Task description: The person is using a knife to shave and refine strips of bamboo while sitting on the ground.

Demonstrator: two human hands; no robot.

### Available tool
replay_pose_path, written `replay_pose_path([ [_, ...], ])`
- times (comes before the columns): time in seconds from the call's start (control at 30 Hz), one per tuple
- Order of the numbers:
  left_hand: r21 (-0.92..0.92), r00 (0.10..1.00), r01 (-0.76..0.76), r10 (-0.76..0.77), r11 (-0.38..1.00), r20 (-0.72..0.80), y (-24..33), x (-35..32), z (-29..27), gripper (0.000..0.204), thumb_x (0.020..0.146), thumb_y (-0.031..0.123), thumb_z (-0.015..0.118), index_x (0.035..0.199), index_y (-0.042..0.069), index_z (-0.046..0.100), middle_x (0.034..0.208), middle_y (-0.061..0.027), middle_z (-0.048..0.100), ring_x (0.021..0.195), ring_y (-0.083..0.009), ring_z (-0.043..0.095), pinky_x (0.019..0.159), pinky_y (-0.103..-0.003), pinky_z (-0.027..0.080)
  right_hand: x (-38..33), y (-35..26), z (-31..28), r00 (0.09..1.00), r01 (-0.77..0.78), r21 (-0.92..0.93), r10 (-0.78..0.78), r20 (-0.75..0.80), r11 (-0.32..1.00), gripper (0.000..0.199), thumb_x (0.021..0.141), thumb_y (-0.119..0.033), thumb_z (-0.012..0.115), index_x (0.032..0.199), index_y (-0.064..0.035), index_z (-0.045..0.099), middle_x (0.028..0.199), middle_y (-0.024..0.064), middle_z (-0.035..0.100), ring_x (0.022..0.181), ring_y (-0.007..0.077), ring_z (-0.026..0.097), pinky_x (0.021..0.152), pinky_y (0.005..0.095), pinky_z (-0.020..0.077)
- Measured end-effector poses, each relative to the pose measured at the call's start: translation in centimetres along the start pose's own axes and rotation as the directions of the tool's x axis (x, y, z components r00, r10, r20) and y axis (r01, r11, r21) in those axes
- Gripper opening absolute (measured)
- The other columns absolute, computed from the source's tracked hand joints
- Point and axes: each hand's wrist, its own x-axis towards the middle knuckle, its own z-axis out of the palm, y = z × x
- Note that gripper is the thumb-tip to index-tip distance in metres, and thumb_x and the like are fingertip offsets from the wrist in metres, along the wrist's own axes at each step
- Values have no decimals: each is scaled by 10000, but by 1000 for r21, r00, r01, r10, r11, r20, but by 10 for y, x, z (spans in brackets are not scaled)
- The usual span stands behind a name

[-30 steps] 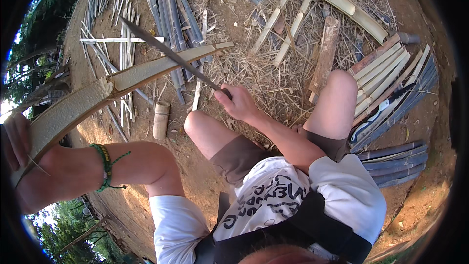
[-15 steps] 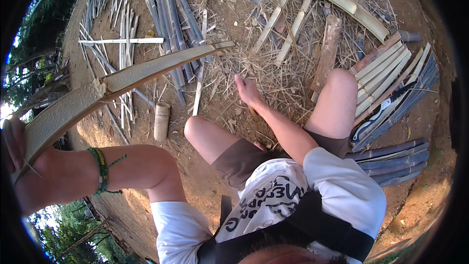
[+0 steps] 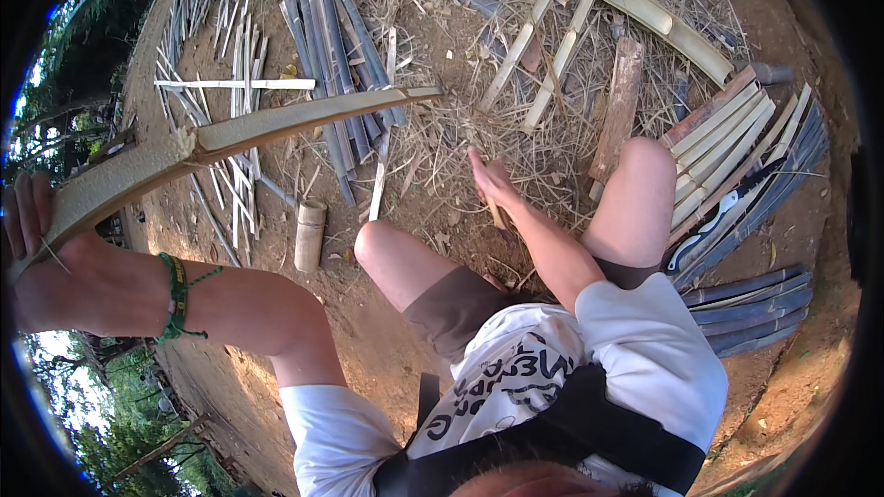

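My left hand grips the near-left end of a split bamboo length, with its fingers curled over the edge. This piece is raised across the left side, pale inner face showing, with a rough node partway along. Its thin far end reaches toward the middle, in front of my right hand. That hand is closed, low between my knees, with the index finger or thumb stretched forward. A short wooden handle sticks out below it; the rest of that tool cannot be made out. My right hand and the bamboo are apart.
Dark bamboo strips and thin pale slats lie ahead on the left. A short bamboo section stands near my left knee. Shavings cover the ground. At right are split bamboo pieces with a saw on them.
My left hand has risen slightly, and the bamboo now lies at a flatter slant. My right hand has shifted a little to the right, showing more of the wooden handle.
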Motion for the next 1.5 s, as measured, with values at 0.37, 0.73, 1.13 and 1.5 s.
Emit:
replay_pose_path([
  [0.37, 9, 956, -31, 32, 999, -292, -25, 8, -51, 578, 975, 485, 275, 953, -60, 464, 812, -204, 495, 694, -291, 549, 613, -391, 495, -11, 2, -18, 1000, 3, 52, -2, -25, 999, 686, 988, -658, 420, 610, -88, 473, 515, 22, 468, 410, 164, 491, 407, 350, 418],
  [0.73, -118, 982, -186, 185, 975, -21, 22, -48, 42, 632, 964, 690, 262, 743, 119, 420, 682, -72, 404, 562, -197, 385, 532, -280, 305, -190, -79, -17, 850, 442, 360, -512, 124, 822, 621, 1044, -562, 383, 663, -80, 467, 502, -13, 437, 387, 95, 430, 391, 259, 367],
  [1.13, -549, 948, -8, 182, 836, 262, 41, -79, 51, 476, 923, 584, 436, 788, 131, 481, 705, -25, 387, 577, -155, 380, 544, -283, 306, -283, -131, -14, 543, 684, 383, -784, 301, 621, 515, 1079, -448, 377, 752, -65, 484, 528, -24, 438, 469, 67, 416, 459, 250, 336],
  [1.5, -559, 916, 74, 166, 826, 366, 60, -103, 59, 392, 885, 537, 498, 788, 158, 474, 744, -17, 413, 635, -152, 406, 602, -309, 297, -309, -142, -27, 587, 720, 277, -771, 247, 637, 563, 1014, -456, 492, 713, 14, 567, 545, 130, 514, 508, 236, 516, 520, 393, 394],
])
